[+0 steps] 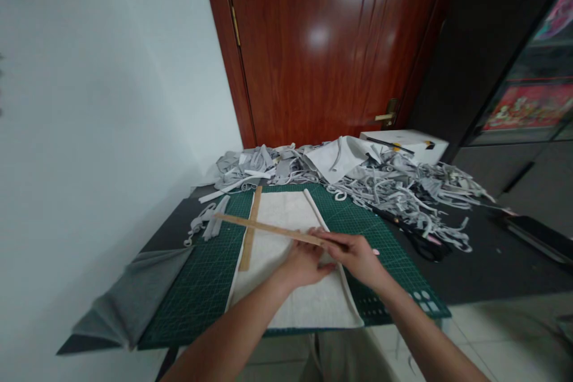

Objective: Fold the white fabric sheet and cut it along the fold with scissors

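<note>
A white cloth panel (286,304) lies on a green cutting mat (201,292). One wooden ruler (251,224) rests lengthwise near its left edge. A second wooden ruler (268,227) slants across the cloth and over the first one, its far end past the cloth's left side. My right hand (356,253) grips this second ruler by its near end, at the right edge of the cloth. Beside it, my left hand (304,264) lies on the cloth with the thumb spread; its fingertips are partly hidden around the held ruler.
A heap of grey and white fabric strips (394,182) runs along the back. Black scissors (418,239) lie on the right, a white box (432,146) behind. Grey folded fabric (138,292) hangs over the left front edge. A wooden door (313,59) stands beyond the table.
</note>
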The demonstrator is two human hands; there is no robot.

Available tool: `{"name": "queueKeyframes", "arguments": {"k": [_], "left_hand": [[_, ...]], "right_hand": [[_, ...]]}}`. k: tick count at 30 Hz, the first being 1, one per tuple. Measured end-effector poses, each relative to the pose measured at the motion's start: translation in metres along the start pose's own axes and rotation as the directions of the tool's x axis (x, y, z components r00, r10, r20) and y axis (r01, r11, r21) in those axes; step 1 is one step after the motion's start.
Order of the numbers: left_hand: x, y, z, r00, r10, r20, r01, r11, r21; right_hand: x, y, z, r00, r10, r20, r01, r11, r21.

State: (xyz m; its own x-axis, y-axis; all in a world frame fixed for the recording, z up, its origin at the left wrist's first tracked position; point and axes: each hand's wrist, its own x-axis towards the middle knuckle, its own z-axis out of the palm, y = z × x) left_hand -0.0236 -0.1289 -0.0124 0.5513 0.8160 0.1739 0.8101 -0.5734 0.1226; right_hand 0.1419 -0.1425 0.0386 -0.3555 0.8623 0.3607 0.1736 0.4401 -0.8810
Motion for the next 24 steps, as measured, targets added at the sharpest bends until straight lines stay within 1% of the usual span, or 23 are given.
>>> {"name": "queueKeyframes", "arguments": {"k": [1,2,4,6,9,11,13,15,17,20,24], "left_hand": [[0.0,0.0,0.001,1.0,0.001,0.014,-0.001,1.0,-0.001],[0.001,-0.001,0.002,1.0,0.004,0.025,-0.004,1.0,-0.001],[0.001,-0.001,0.003,0.999,0.012,0.033,-0.012,1.0,-0.004],[0.001,-0.001,0.003,1.0,0.017,0.024,-0.016,1.0,-0.015],[0.001,-0.001,0.004,1.0,0.023,0.001,-0.023,1.0,-0.018],[0.001,0.0,0.004,1.0,0.025,-0.01,-0.025,1.0,-0.008],[0.001,0.001,0.002,0.999,0.022,-0.024,-0.021,1.0,0.004],[0.001,0.003,-0.001,1.0,0.007,-0.025,-0.007,1.0,0.015],[0.0,0.005,-0.005,1.0,-0.017,-0.007,0.018,1.0,0.018],[0.0,0.007,-0.011,0.999,-0.05,0.002,0.05,0.999,0.018],[0.0,0.008,-0.016,0.999,-0.022,-0.039,0.023,0.999,0.039]], "right_hand": [[0.009,0.011,0.008,0.998,-0.014,0.062,0.014,1.0,0.008],[0.016,0.022,0.016,0.996,-0.018,0.092,0.018,1.0,0.006],[0.024,0.04,0.025,0.992,-0.027,0.123,0.028,1.0,-0.008],[0.025,0.05,0.028,0.991,-0.041,0.127,0.045,0.999,-0.029],[0.022,0.052,0.026,0.989,-0.08,0.126,0.088,0.994,-0.062],[0.021,0.048,0.024,0.981,-0.131,0.141,0.146,0.984,-0.105],[0.023,0.046,0.023,0.968,-0.189,0.166,0.221,0.955,-0.197],[0.026,0.047,0.021,0.962,-0.206,0.178,0.252,0.922,-0.296],[0.03,0.052,0.018,0.971,-0.176,0.161,0.222,0.913,-0.343],[0.034,0.061,0.012,0.981,-0.132,0.141,0.174,0.922,-0.347],[0.037,0.069,0.006,0.993,-0.072,0.098,0.103,0.928,-0.359]]}}
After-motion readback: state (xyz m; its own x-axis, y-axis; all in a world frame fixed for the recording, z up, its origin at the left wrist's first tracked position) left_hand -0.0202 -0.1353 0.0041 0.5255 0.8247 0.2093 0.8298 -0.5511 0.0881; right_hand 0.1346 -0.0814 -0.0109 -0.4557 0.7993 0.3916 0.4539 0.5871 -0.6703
